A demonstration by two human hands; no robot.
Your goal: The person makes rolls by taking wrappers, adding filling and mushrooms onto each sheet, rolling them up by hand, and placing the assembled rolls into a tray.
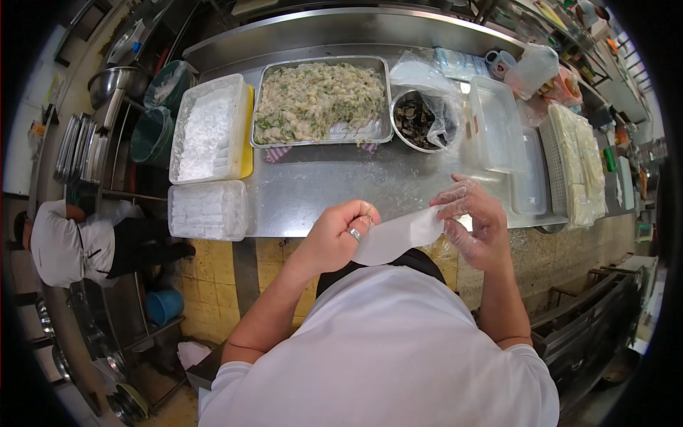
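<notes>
A thin, limp white sheet (400,236), like a dough wrapper, hangs between my two hands just in front of the table edge. Its left end is pinched in the closed fingers of my left hand (338,238), which wears a ring. My right hand (475,220), dusted with white powder, has its thumb and fingers at the sheet's right end. Beyond them on the steel table is a metal tray (390,107) of pale filling with green bits (316,99). A plastic tub (186,96) to the left holds white powder (206,128) and pale rolled pieces.
A smaller container (245,206) of white rolls sits at the front left. Right of the tray are a bowl of dark pieces (413,117), clear plastic boxes (496,121) and a white basket (557,160) with bagged sheets (585,167). Another person (57,245) bends at the far left.
</notes>
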